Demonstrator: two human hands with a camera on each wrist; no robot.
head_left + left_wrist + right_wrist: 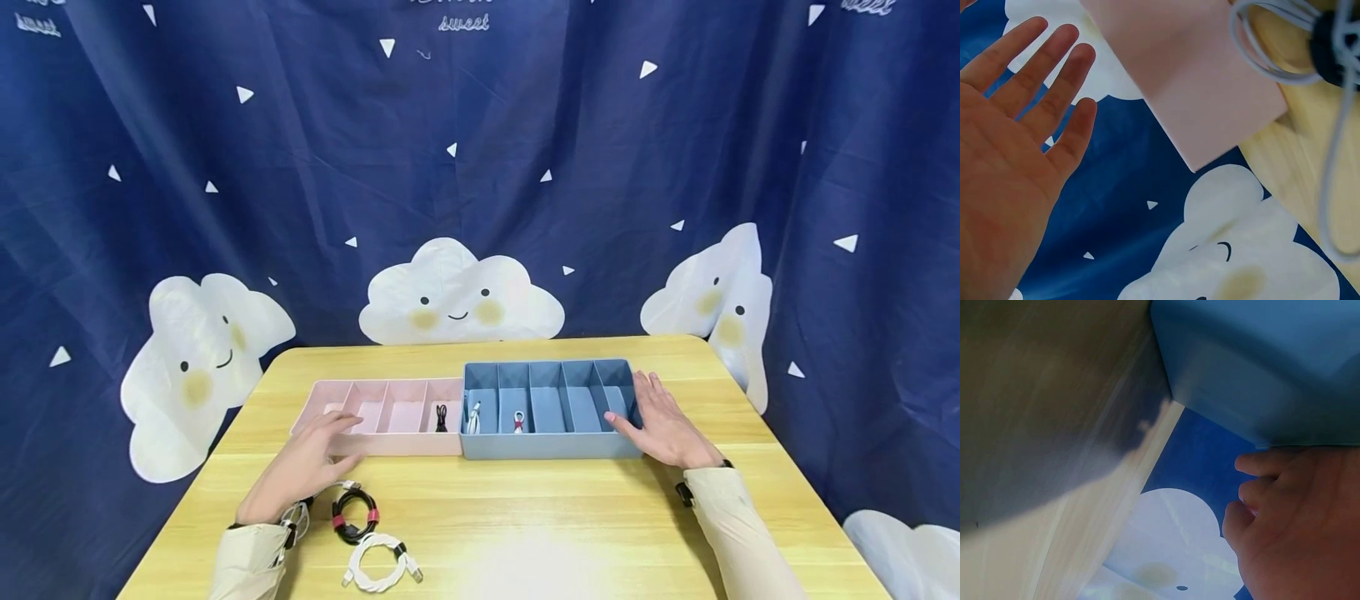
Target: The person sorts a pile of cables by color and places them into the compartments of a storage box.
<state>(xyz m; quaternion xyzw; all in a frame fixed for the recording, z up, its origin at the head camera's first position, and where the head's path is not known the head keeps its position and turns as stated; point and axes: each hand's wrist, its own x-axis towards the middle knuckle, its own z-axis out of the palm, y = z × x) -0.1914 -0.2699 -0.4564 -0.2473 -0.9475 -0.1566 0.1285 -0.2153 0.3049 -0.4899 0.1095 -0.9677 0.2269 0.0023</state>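
My left hand point(309, 460) is at the front left of the pink divided box point(420, 445), fingers extended and holding nothing. In the left wrist view the fingers of that hand point(1016, 150) are spread beside the box's pink wall point(1191, 94). At the right end of the blue divided box point(551, 447), my right hand point(663, 427) lies along the side wall with straight fingers, its thumb over the front corner. A black cable point(441, 418) sits in the pink box's rightmost compartment. The blue box's two leftmost compartments hold a pale cable point(473, 419) and a red-tied white cable point(518, 423).
On the wooden table point(600, 517) in front of the pink box lie a coiled black cable point(345, 497) with red ties and a coiled white cable point(372, 586) with a black tie. Another pale cable point(302, 525) is partly hidden by my left wrist. A dark blue curtain point(487, 200) hangs behind.
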